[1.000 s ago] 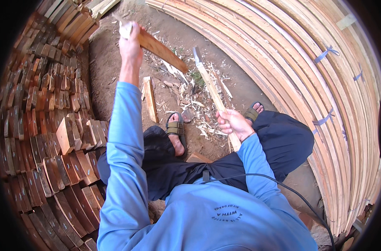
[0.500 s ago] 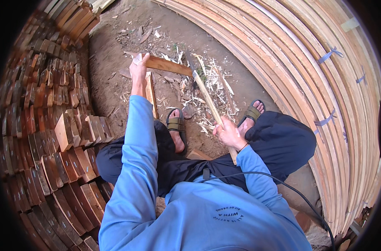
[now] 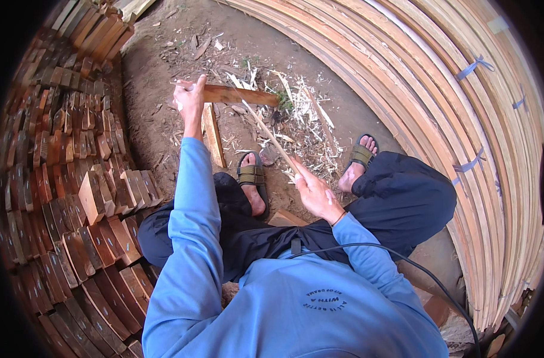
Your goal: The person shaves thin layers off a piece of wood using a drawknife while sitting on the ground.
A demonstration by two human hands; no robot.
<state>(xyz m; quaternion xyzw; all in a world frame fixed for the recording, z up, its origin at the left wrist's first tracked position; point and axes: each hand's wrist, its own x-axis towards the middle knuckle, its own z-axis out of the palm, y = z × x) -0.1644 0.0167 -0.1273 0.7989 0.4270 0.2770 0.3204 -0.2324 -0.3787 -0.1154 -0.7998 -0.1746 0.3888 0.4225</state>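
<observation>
Near the top middle, my left hand (image 3: 189, 100) is closed round the left end of a short wooden board (image 3: 241, 95). The board lies nearly level, pointing right over scattered shavings. My right hand (image 3: 317, 194) is wrapped round the pale wooden handle of a long-handled machete (image 3: 271, 136). Its handle slants up and left, and its thin grey blade is hard to make out where it crosses the board. Below the board, another wood piece (image 3: 213, 136) lies on the dirt, its upper end close to my left hand.
Stacked short planks (image 3: 99, 238) rise along the left. Long boards (image 3: 463, 155), tied with blue strips, line the right side. Wood shavings (image 3: 308, 125) litter the ground between them. A wood block (image 3: 286, 218) lies between my sandalled feet, and a black cable (image 3: 397, 256) crosses my lap.
The machete has swung left, its blade now across the board rather than at the right end. My right hand has moved slightly left; my left hand's grip has shifted and the board lies more level.
</observation>
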